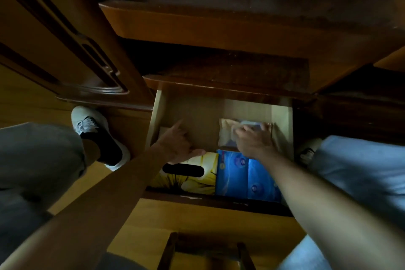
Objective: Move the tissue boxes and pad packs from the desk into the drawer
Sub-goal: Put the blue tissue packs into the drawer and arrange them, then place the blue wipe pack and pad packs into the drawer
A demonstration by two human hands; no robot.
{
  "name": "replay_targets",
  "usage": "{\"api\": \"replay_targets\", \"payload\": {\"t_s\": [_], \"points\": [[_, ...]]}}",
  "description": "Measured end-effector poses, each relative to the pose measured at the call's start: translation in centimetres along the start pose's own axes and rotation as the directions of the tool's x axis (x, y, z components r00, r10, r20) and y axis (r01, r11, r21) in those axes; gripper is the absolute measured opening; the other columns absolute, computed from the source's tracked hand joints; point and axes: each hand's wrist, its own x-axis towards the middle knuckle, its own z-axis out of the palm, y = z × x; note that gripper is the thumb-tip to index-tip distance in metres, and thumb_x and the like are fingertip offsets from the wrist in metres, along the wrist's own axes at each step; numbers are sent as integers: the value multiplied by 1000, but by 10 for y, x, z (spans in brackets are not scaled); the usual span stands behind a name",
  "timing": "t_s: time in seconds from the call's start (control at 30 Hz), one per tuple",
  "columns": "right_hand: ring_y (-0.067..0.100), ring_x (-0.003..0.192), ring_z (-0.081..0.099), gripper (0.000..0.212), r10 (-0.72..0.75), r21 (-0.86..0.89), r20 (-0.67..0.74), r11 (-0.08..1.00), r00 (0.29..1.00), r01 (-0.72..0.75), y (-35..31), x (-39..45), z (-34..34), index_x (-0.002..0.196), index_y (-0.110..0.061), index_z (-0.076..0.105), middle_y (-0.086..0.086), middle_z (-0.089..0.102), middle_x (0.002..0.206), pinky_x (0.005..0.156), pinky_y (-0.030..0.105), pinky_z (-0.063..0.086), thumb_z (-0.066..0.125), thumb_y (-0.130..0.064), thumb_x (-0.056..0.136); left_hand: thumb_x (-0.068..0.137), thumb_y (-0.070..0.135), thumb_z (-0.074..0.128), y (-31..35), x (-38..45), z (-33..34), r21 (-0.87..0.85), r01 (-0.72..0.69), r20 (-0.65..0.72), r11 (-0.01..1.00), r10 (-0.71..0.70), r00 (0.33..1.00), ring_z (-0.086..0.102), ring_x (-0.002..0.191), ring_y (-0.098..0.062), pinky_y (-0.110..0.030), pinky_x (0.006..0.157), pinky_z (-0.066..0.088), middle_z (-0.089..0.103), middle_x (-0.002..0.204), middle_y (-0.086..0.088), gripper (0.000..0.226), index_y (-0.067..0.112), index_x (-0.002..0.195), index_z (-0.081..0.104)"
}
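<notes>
- Dim room, wood pretty much everywhere: a dark brown desk (219,22) fills the top of the frame, with a carved cabinet door (72,50) in the upper left and yellowish wooden floor (197,221) along the bottom.
- Open drawer (156,114) sits dead center, pulled out from under the desk, pale wood inside.
- Yellow tissue box (197,182) with a flower print lies flat in the drawer's lower left part, dark oval slot facing up.
- Blue tissue box (247,177) lies right next to it on the right, the two touching side by side.
- Pad pack (225,131), a pale crinkly plastic one, is in the drawer's upper right part, just above the blue box.
- Right hand (252,140) is down on top of that pack, fingers spread across it and bent at the tips. It's blurry, so can't say if it's actually gripping or just pressing.
- Left hand (177,140) is in the left part of the drawer, index finger pointing toward the back, other fingers curled, thumb lying over the top edge of the yellow box. Not holding anything as far as I can see.
- Sneaker (96,131), white and black, is on the floor at the left of the drawer, with grey trousers (37,160) at the left edge.
</notes>
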Motion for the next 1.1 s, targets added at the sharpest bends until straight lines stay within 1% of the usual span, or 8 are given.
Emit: {"api": "replay_targets", "payload": {"t_s": [0.1,0.27,0.57,0.7,0.8,0.9,1.0,1.1], "points": [[19,138,40,44,-45,-64,29,997,999,46,0,-16,1,146,-25,46,-3,45,152,110,54,25,32,-34,105,93,68,-15,4,-5,-4,27,-5,55,1000,3,998,25,150,-22,-56,121,1,55,148,5,93,33,141,56],[22,119,57,35,-21,-111,78,993,997,29,-2,-33,-11,127,-20,61,0,65,130,107,52,33,38,-30,102,102,64,8,15,-24,-26,-105,108,-17,989,-111,994,45,133,-19,-51,122,12,67,122,1,75,24,117,70],[23,109,67,33,69,439,-283,896,957,66,16,-123,-123,129,-30,64,-1,69,125,87,37,55,52,-25,99,101,45,48,27,-93,-173,-394,186,-377,900,-343,860,65,112,-17,-35,86,50,62,135,6,38,32,135,57],[5,81,69,22,57,427,-654,851,754,306,34,-193,-215,108,-43,70,-19,74,98,70,29,56,52,-35,96,97,35,58,17,-146,-268,-322,131,-741,938,-336,581,70,90,-8,-23,68,51,72,114,13,23,36,116,69],[-1,65,62,20,37,255,-895,859,445,443,50,-246,-279,92,-39,71,-22,71,80,58,20,47,52,-34,91,93,29,63,1,-177,-343,-265,89,-898,960,-280,340,68,77,-6,-19,61,47,73,98,15,17,33,106,72],[3,73,63,18,52,134,-981,875,185,465,67,-271,-339,82,-32,70,-19,70,80,61,23,46,54,-28,88,92,28,60,-19,-190,-414,-273,57,-946,960,-279,166,67,76,-10,-24,60,50,73,94,13,15,32,101,71],[7,78,63,13,90,135,-986,929,143,345,88,-267,-395,87,-32,68,-17,69,82,62,28,44,56,-29,89,92,32,57,-43,-182,-471,-358,82,-915,930,-367,166,70,88,-18,-28,67,50,74,103,10,19,33,104,71],[16,111,60,16,129,189,-952,961,277,204,116,-237,-438,100,-33,71,-12,68,111,77,34,48,57,-30,93,92,32,54,-67,-157,-511,-412,124,-859,902,-431,277,69,98,-24,-32,76,51,70,114,5,26,32,114,68]]}}
